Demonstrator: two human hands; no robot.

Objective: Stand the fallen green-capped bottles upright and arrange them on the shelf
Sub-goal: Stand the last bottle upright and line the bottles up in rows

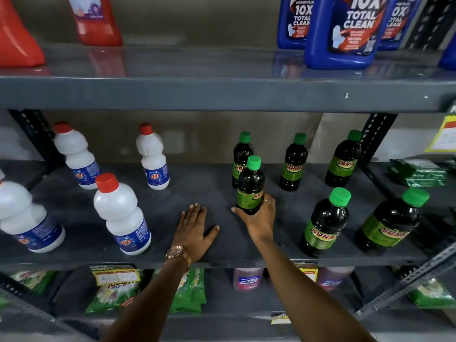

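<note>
Dark grey steel forms the middle shelf [217,245], on which two groups of bottles are set apart by a bare stretch of board. To the left, four white bottles with red caps [122,213] are stood upright in loose order, apparently no part of the job. Near the centre, the left hand [193,230] is laid flat on the shelf, palm down and fingers spread, holding nothing; it is judged to be placed there as a brace while the other arm reaches in. A watch [178,255] is worn on that wrist. Just to the right, the right hand [259,218] is closed round the lower body of a green-capped bottle [249,188], which is held upright with its base at or just above the board; whether it is already set down cannot be told. It is held directly in front of a second green-capped bottle in the back row [241,156], presumably so that a front row can be begun in line with the rear one. Further right, two more back-row bottles [293,164] and two front-row bottles [325,223] are seen standing. No green-capped bottle is seen lying down, so the work is judged to be near its end, with only spacing left to be settled.
</note>
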